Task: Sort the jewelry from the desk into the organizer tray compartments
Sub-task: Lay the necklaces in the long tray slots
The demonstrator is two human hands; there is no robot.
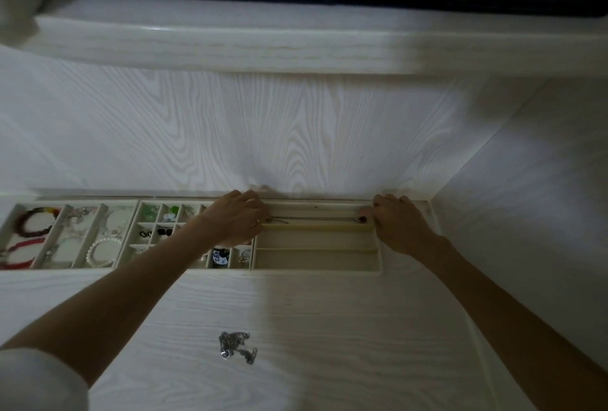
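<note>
Closest to me, a tangled heap of silver chain jewelry [237, 346] is lying on the white wood-grain table [329, 328], well apart from everything else and between my two forearms. Beyond it, a row of cream organizer trays is sitting against the back of the table. I am reaching both arms out to the rightmost one, a cream tray with long horizontal compartments [317, 259]. A thin silver necklace chain with a dark red pendant [316, 218] is lying stretched straight along a far compartment of that tray, the pendant at its right end.

I am pinching the left end of the chain with my left hand [235, 218], fingers curled and close together. I am keeping my right hand [399, 221] at the pendant end, fingers bent down over the tray's corner; I cannot tell whether it is actually gripping the pendant or only touching beside it.

The two nearer long compartments of this tray are showing only their lining. To the left, partly under my left forearm, a cream tray of small square cells [158, 233] is holding small green, black and silvery pieces. Further left, a cream tray with slanted dividers [62, 236] is holding a dark beaded bracelet [34, 221], red cords [19, 254] and a white pearl bracelet [100, 251].
</note>
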